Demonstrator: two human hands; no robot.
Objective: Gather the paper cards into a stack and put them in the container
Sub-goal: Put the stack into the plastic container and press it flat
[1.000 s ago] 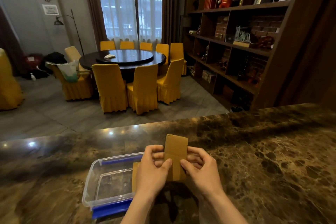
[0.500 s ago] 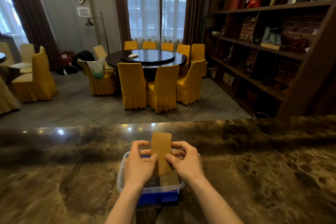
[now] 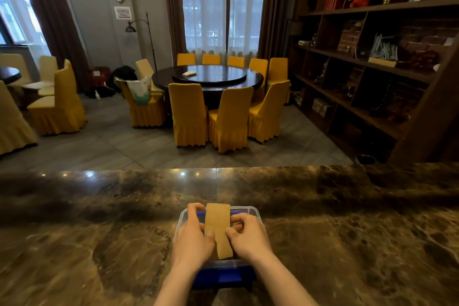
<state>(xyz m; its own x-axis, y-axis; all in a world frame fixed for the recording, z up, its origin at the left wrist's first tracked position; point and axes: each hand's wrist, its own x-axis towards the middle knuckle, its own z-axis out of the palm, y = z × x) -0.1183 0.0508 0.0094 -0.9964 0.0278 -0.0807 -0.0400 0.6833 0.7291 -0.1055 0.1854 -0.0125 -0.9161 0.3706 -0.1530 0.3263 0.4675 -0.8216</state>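
- Stack of brown paper cards (image 3: 218, 228) was held upright-ish and lengthwise over the clear plastic container (image 3: 255, 213), which sat on the dark marble counter (image 3: 347, 231) directly in front of the person
- Left hand (image 3: 192, 238) was closed on the stack's left long edge, thumb on the face, fingers wrapped behind
- Right hand (image 3: 247, 233) was pinched on the right long edge in the same way; both grips narrow, holding the cards
- Lower end of stack appeared to lie at or near the container's near wall; whether it touched the bottom could not be told, as the hands covered it
- Judgement: the placing step was under way, cards not yet released
- Risk: stack looked about as long as the container's opening, so it could catch on the rim if lowered tilted
- Risk: letting go one side first could fan the cards, spilling some onto the counter
- Risk: pressing down on the near wall might tip or slide the light container on its blue lid (image 3: 223, 276)
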